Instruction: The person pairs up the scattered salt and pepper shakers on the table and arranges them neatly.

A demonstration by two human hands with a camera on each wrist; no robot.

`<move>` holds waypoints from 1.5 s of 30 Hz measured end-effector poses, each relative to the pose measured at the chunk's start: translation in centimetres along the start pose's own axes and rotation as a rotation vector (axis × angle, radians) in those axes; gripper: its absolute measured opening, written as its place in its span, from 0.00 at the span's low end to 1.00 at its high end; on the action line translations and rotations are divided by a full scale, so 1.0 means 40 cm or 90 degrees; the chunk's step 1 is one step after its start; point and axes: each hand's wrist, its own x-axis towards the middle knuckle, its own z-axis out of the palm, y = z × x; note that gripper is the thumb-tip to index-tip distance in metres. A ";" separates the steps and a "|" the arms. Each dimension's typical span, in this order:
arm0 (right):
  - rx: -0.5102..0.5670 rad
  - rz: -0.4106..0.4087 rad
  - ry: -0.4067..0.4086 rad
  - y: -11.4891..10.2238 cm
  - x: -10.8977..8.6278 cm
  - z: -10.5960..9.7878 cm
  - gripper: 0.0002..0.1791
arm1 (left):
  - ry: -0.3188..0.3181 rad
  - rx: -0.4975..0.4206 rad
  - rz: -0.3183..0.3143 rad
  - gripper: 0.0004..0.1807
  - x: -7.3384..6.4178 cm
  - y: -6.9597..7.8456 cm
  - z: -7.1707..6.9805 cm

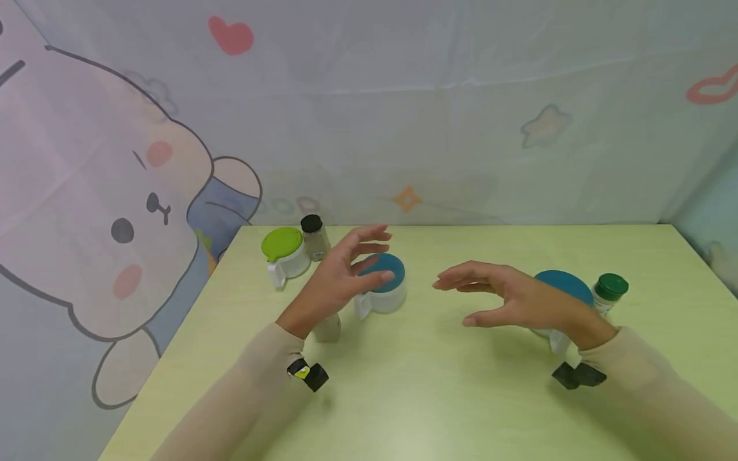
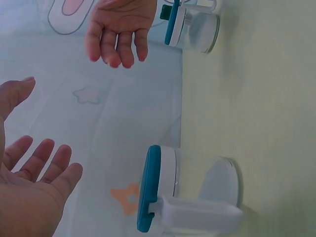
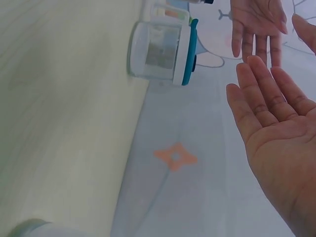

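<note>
My left hand (image 1: 348, 266) hovers over a clear jar with a blue lid and white handle (image 1: 387, 299), its fingers spread and holding nothing. The left wrist view shows this jar's teal lid (image 2: 150, 187) apart from the left hand (image 2: 37, 197). Palm inward, my right hand (image 1: 513, 298) is raised with relaxed fingers and nothing in it. It partly covers a second blue-lidded jar (image 1: 565, 282). Beside that jar stands a shaker with a green cap (image 1: 611, 287). Under my left wrist, a small bottle (image 1: 327, 330) has its top hidden.
Toward the back left of the pale table (image 1: 426, 397) are a jar with a lime-green lid (image 1: 282, 243) and a glass shaker with a black cap (image 1: 315, 238). A printed curtain (image 1: 369, 128) hangs behind the table.
</note>
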 end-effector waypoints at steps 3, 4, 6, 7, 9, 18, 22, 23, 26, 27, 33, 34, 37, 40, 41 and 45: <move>0.006 0.004 -0.005 -0.002 0.006 0.006 0.32 | -0.021 -0.012 0.008 0.36 0.000 -0.003 -0.014; 0.007 0.002 -0.007 -0.003 0.009 0.009 0.32 | -0.029 -0.011 0.009 0.36 0.000 -0.004 -0.019; 0.011 0.001 -0.010 -0.003 0.014 0.013 0.32 | -0.045 -0.010 0.012 0.37 0.001 -0.008 -0.031; 0.011 0.000 -0.012 -0.003 0.016 0.016 0.32 | -0.052 -0.006 0.014 0.37 0.002 -0.011 -0.038; 0.011 -0.003 -0.013 -0.004 0.021 0.020 0.32 | -0.068 0.014 0.021 0.37 0.006 -0.015 -0.053; 0.023 -0.015 -0.023 -0.008 0.037 0.043 0.32 | -0.110 0.062 -0.005 0.34 0.015 -0.033 -0.128; 0.031 -0.021 -0.026 -0.010 0.040 0.052 0.32 | -0.129 0.066 -0.008 0.35 0.018 -0.043 -0.154; 0.034 -0.019 -0.026 -0.011 0.041 0.054 0.32 | -0.135 0.068 -0.007 0.35 0.019 -0.044 -0.161; 0.033 -0.014 -0.030 -0.012 0.042 0.060 0.32 | -0.148 0.085 -0.001 0.36 0.020 -0.049 -0.179; 0.033 -0.013 -0.032 -0.012 0.042 0.061 0.32 | -0.151 0.090 -0.002 0.36 0.021 -0.050 -0.184; 0.022 -0.014 -0.041 -0.012 0.048 0.071 0.32 | -0.164 0.099 0.001 0.36 0.026 -0.059 -0.211; 0.021 -0.013 -0.042 -0.012 0.050 0.073 0.32 | -0.164 0.100 0.002 0.36 0.026 -0.062 -0.215; 0.020 -0.010 -0.047 -0.010 0.055 0.080 0.32 | -0.165 0.099 0.000 0.36 0.027 -0.073 -0.226; 0.021 -0.013 -0.052 -0.008 0.061 0.087 0.33 | -0.168 0.092 -0.007 0.36 0.027 -0.086 -0.236; 0.023 -0.014 -0.054 -0.008 0.063 0.089 0.33 | -0.168 0.090 -0.011 0.36 0.027 -0.090 -0.239; 0.033 -0.021 -0.065 -0.011 0.071 0.099 0.32 | -0.175 0.087 -0.039 0.37 0.028 -0.105 -0.249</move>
